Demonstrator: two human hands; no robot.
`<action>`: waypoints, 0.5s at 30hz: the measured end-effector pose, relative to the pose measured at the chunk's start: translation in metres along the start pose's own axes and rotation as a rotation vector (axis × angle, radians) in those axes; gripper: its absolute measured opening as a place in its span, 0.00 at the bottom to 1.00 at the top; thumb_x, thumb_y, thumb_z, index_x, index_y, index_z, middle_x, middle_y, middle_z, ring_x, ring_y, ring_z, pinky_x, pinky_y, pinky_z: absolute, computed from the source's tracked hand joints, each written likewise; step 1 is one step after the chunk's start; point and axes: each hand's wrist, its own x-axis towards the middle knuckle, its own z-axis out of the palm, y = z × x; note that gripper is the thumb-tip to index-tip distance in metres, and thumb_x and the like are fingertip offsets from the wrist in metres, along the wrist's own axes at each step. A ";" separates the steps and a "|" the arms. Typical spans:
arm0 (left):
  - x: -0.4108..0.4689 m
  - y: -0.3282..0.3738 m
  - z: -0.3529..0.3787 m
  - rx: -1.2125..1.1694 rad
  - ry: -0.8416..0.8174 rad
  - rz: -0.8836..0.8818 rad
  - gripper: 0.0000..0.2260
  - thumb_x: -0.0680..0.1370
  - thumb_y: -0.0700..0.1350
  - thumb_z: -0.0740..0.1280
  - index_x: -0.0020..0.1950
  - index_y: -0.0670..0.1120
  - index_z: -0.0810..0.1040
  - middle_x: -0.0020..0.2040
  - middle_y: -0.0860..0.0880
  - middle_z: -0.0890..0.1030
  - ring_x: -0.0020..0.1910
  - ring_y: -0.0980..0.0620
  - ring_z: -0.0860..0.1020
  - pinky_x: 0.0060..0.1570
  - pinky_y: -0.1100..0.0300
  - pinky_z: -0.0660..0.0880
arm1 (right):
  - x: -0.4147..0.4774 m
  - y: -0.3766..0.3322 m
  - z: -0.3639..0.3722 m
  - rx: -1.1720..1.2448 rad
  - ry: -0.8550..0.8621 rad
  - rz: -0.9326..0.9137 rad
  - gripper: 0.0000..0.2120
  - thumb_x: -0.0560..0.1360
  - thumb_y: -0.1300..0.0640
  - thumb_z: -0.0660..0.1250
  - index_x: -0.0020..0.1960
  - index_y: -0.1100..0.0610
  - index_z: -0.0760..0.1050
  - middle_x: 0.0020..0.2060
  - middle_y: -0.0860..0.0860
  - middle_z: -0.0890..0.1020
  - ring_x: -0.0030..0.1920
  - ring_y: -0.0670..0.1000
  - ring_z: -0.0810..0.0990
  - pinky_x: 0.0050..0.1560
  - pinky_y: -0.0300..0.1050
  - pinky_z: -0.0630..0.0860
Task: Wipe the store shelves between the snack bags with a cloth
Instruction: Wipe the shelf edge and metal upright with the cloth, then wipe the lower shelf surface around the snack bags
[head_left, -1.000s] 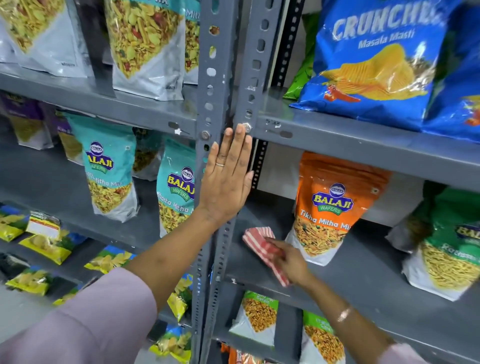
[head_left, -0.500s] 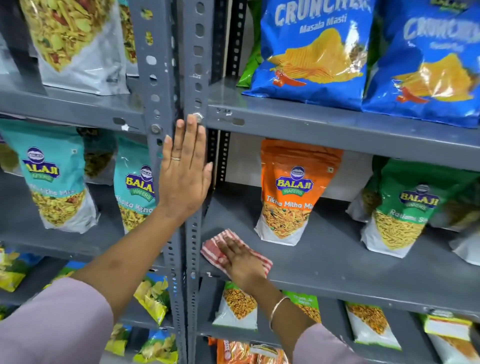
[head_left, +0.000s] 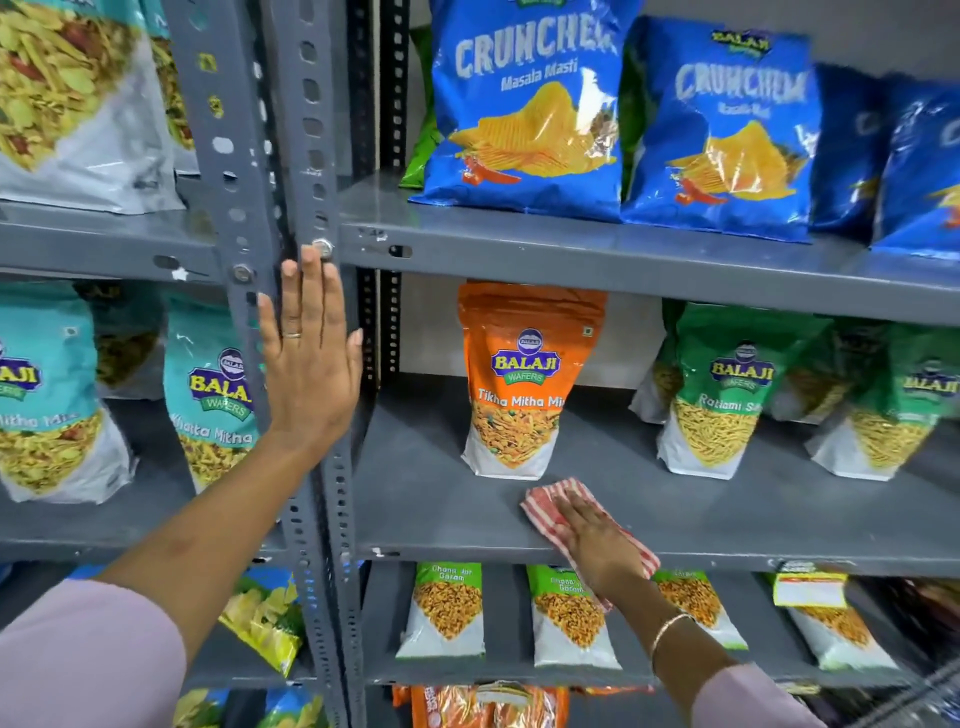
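The right hand (head_left: 597, 540) covers much of the cloth (head_left: 550, 501), fingers flat, pressing it to the shelf (head_left: 441, 499). Left hand (head_left: 311, 374) lies spread against the post (head_left: 332, 493), holding nothing.

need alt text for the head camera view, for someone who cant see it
A person's right hand presses a red-and-white striped cloth flat on a grey shelf, just in front of an orange snack bag. The left hand rests open against the shelf post. Blue, green and teal bags fill the other shelves.
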 end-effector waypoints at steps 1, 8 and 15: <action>-0.003 0.005 -0.001 -0.003 0.000 -0.035 0.28 0.79 0.46 0.54 0.75 0.37 0.48 0.74 0.35 0.55 0.73 0.54 0.33 0.71 0.55 0.31 | 0.000 0.005 -0.002 -0.012 0.011 0.001 0.24 0.83 0.54 0.47 0.77 0.53 0.45 0.78 0.51 0.46 0.77 0.49 0.46 0.77 0.43 0.45; -0.076 0.095 0.031 -0.044 -0.120 0.153 0.35 0.76 0.53 0.53 0.76 0.44 0.39 0.76 0.50 0.36 0.75 0.51 0.39 0.70 0.50 0.36 | 0.003 0.018 0.004 -0.034 0.087 -0.124 0.26 0.80 0.53 0.40 0.77 0.52 0.44 0.76 0.50 0.40 0.78 0.54 0.43 0.78 0.49 0.46; -0.178 0.198 0.093 0.026 -0.680 0.124 0.29 0.81 0.58 0.41 0.74 0.39 0.57 0.75 0.43 0.58 0.75 0.46 0.53 0.71 0.48 0.50 | -0.005 0.083 -0.023 0.118 0.116 -0.221 0.25 0.79 0.62 0.57 0.73 0.45 0.60 0.74 0.49 0.64 0.70 0.53 0.69 0.65 0.44 0.69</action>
